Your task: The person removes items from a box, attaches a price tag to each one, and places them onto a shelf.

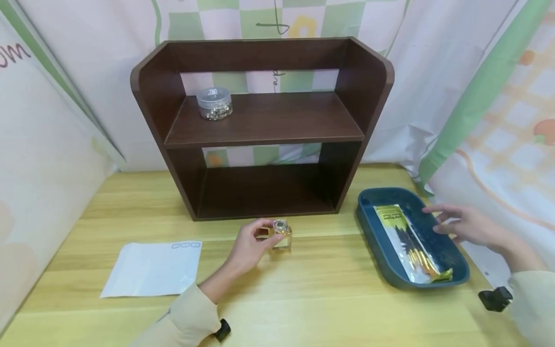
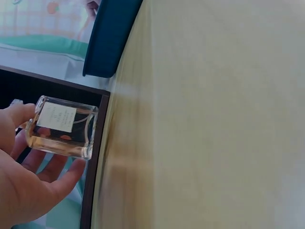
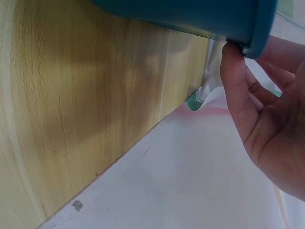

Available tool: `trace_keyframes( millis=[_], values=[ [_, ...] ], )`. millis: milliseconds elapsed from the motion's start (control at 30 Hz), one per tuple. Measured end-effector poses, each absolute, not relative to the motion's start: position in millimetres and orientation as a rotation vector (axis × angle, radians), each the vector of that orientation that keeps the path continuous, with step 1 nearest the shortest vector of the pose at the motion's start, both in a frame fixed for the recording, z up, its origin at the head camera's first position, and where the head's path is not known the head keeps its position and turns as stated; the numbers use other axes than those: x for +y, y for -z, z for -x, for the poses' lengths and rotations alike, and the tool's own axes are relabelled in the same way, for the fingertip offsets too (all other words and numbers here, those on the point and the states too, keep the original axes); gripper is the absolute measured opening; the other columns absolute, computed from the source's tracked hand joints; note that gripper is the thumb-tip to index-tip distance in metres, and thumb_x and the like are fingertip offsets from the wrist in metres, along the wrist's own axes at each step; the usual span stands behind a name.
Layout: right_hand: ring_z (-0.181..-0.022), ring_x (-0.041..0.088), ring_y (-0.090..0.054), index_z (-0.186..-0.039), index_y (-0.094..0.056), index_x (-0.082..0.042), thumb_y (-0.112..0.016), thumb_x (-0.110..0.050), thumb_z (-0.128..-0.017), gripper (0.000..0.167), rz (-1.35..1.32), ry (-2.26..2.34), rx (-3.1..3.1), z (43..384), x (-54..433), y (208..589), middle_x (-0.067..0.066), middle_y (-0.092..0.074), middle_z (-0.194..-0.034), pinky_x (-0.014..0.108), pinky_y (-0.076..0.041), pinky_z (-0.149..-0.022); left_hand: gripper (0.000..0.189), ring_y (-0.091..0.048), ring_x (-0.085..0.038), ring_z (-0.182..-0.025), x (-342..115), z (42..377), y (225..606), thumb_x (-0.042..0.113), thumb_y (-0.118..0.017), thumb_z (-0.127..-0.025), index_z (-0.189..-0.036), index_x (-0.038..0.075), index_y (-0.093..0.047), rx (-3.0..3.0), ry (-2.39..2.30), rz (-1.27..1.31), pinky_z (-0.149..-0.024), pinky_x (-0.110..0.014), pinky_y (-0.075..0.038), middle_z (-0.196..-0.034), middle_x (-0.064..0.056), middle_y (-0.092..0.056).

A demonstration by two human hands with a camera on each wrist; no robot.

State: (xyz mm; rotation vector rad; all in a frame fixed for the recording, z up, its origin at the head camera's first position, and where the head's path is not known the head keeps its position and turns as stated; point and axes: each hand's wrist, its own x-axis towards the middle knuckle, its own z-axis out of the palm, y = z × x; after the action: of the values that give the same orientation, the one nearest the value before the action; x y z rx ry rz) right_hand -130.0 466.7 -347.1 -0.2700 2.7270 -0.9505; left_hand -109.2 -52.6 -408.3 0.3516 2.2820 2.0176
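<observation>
My left hand (image 1: 249, 246) pinches a square glass perfume bottle (image 1: 281, 241) between thumb and fingers, in front of the shelf's lower edge. The left wrist view shows the bottle (image 2: 64, 126) with a pale printed label and amber liquid low inside. On the right, my right hand (image 1: 470, 224) grips the right rim of a dark blue tray (image 1: 377, 241). In the right wrist view the thumb (image 3: 233, 71) presses the tray's outer side under the rim, and the other fingers reach beyond it. Inside the tray lies a clear-fronted packet of paintbrushes (image 1: 407, 241).
A dark brown two-tier shelf (image 1: 264, 142) stands at the back of the wooden table (image 1: 303, 299). On its upper board, to the left, sits a clear lidded jar (image 1: 215, 103) of small silvery pieces. A white sheet (image 1: 153, 270) lies at front left. Printed curtains (image 1: 490, 111) surround the table.
</observation>
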Motion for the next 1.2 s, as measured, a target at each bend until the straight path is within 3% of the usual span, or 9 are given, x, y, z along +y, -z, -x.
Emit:
trace_keyframes(
  millis=[500, 733, 900, 1033, 1133, 1200],
  values=[
    [-0.085, 0.013, -0.066, -0.138, -0.048, 0.004, -0.070, -0.004, -0.092, 0.052, 0.316, 0.948, 2.723, 132.1, 469.2, 344.3, 0.024, -0.063, -0.110, 0.036, -0.060, -0.063, 0.026, -0.068, -0.030, -0.103, -72.2, 95.5, 411.2, 0.010, -0.076, -0.091, -0.114, 0.004, -0.067, 2.281, -1.899, -0.361, -0.080, -0.033, -0.059, -0.115, -0.012, -0.067],
    [-0.084, 0.016, -0.066, -0.137, -0.048, 0.005, -0.069, -0.003, -0.091, 0.051, 0.328, 0.908, 2.725, 132.4, 466.0, 342.1, 0.027, -0.063, -0.110, 0.034, -0.060, -0.063, 0.040, -0.063, -0.034, -0.115, -85.1, 94.2, 404.0, 0.001, -0.076, -0.088, -0.126, 0.002, -0.062, 2.212, -1.924, -0.385, -0.093, -0.040, -0.055, -0.125, -0.014, -0.062],
    [-0.078, 0.008, -0.064, -0.124, -0.057, 0.008, -0.076, 0.005, -0.081, 0.047, 0.585, 0.733, 2.913, 130.9, 457.8, 339.8, 0.026, -0.066, -0.104, 0.031, -0.058, -0.057, 0.042, -0.055, -0.040, -0.124, -111.4, 86.0, 395.8, 0.000, -0.073, -0.090, -0.129, -0.003, -0.059, 2.217, -1.898, -0.402, -0.099, -0.042, -0.051, -0.132, -0.020, -0.059],
    [-0.083, 0.025, -0.066, -0.119, -0.062, 0.007, -0.082, 0.004, -0.074, 0.049, 0.787, 0.483, 3.108, 133.6, 437.4, 328.3, 0.029, -0.065, -0.110, 0.039, -0.057, -0.061, 0.040, -0.058, -0.042, -0.121, -142.9, 76.3, 391.3, 0.002, -0.073, -0.090, -0.128, -0.003, -0.060, 2.347, -1.833, -0.348, -0.096, -0.039, -0.054, -0.131, -0.022, -0.060],
    [-0.086, 0.039, -0.065, -0.123, -0.062, 0.004, -0.081, 0.000, -0.078, 0.049, 0.806, 0.452, 3.135, 135.8, 410.9, 313.3, 0.029, -0.064, -0.113, 0.048, -0.057, -0.064, 0.039, -0.061, -0.039, -0.116, -169.7, 70.6, 389.1, 0.005, -0.075, -0.089, -0.126, -0.002, -0.063, 2.551, -1.714, -0.306, -0.096, -0.047, -0.053, -0.126, -0.020, -0.064],
    [-0.088, 0.037, -0.065, -0.124, -0.064, -0.001, -0.081, -0.003, -0.080, 0.047, 0.832, 0.470, 3.147, 136.3, 389.9, 303.3, 0.024, -0.065, -0.110, 0.046, -0.057, -0.064, 0.040, -0.061, -0.037, -0.115, -187.1, 67.2, 388.8, 0.007, -0.077, -0.089, -0.125, -0.002, -0.064, 2.700, -1.599, -0.257, -0.096, -0.052, -0.051, -0.124, -0.019, -0.066]
  ],
)
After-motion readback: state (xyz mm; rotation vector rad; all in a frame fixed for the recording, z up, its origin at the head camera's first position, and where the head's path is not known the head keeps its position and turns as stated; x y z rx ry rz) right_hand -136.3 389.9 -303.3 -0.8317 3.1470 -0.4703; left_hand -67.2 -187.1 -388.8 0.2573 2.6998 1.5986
